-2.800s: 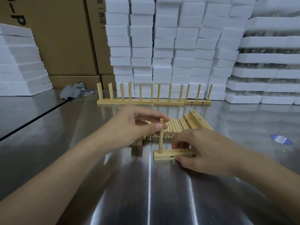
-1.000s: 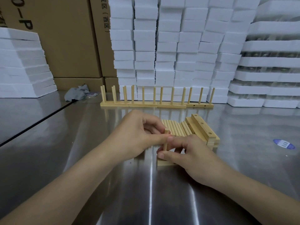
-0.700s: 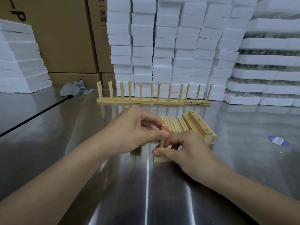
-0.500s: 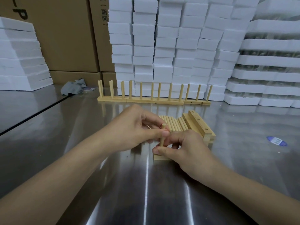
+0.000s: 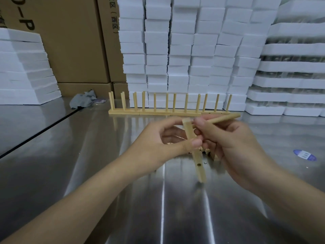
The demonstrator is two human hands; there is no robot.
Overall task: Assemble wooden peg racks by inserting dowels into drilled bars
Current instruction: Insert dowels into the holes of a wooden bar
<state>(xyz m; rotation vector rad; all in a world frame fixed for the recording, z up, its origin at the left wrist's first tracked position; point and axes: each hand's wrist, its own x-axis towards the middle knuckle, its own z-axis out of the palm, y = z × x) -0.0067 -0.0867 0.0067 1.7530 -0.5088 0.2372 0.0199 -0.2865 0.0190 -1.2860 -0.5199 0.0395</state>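
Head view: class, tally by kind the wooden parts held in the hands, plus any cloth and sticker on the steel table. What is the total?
drilled bar, gripped by the left hand: 1
dowel, pinched by the right hand: 1
grey cloth: 1
blue sticker: 1
Total: 4

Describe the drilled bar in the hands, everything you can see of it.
The drilled bar is a pale, square-edged strip of what looks like light wood, held on end and leaning slightly, its top end up-left. One dark round hole shows on its lower part. A dowel juts right from near its top and appears seated there. The left hand grips its middle, thumb on the front face; the right hand grips the dowel beside it. Its lower end is blurred, so contact with the table is unclear.
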